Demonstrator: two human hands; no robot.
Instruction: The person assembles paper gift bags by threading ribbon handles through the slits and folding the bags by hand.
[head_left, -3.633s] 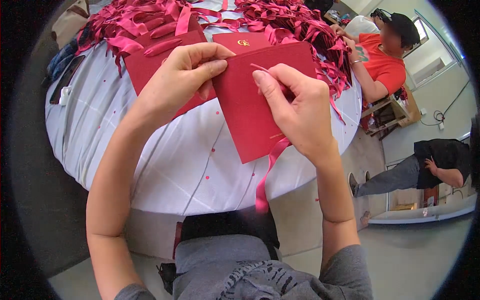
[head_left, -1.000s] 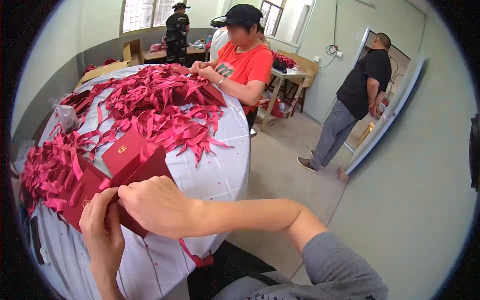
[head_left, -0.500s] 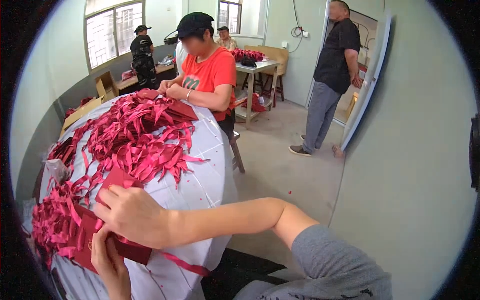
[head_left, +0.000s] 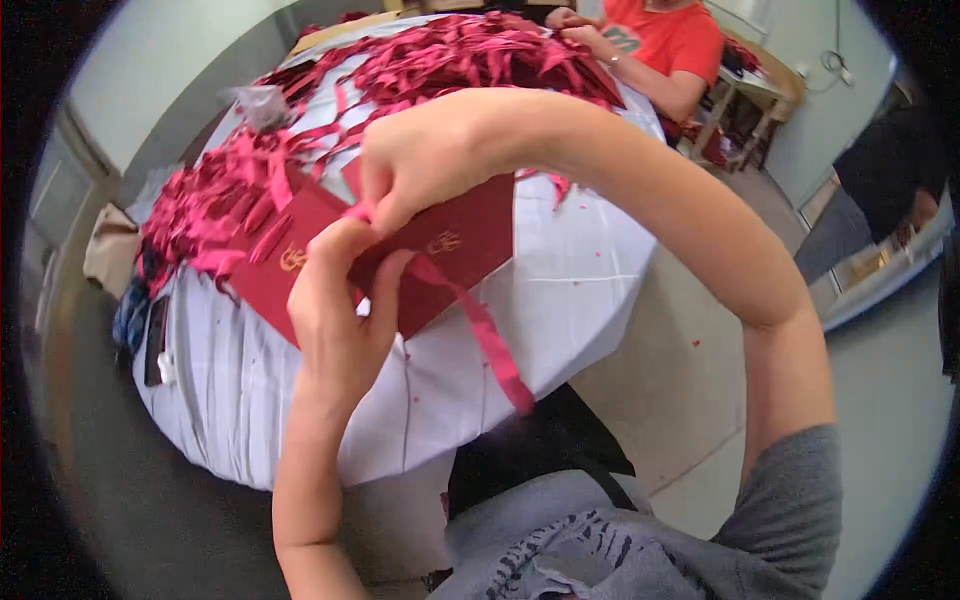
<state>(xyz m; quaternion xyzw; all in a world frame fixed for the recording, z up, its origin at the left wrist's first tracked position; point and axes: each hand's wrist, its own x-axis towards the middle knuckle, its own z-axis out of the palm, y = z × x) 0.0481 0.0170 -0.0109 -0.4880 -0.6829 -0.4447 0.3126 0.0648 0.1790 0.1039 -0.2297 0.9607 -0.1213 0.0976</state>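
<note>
My left hand (head_left: 340,290) and my right hand (head_left: 425,165) meet over the near part of the table. Both are closed on a pink-red ribbon (head_left: 488,335), thumbs and forefingers pinching it where they almost touch. One end of the ribbon slants down to the right, past the table's edge. Under my hands lies a flat dark red card piece (head_left: 475,235) with a gold emblem. Another flat dark red piece (head_left: 275,255), also with a gold emblem, lies to the left. My fingers hide where the ribbon meets the card.
A white-covered table (head_left: 580,290) carries a near-left heap of ribboned pieces (head_left: 205,205) and a larger far heap (head_left: 450,60). Crumpled clear plastic (head_left: 262,105) lies between them. A person in an orange-red shirt (head_left: 665,45) works at the far side. Another person in black (head_left: 890,160) stands at right.
The view has tipped down and turned, so the table and my hands appear nearer the middle. Both hands remain pinched together at the ribbon over the card piece.
</note>
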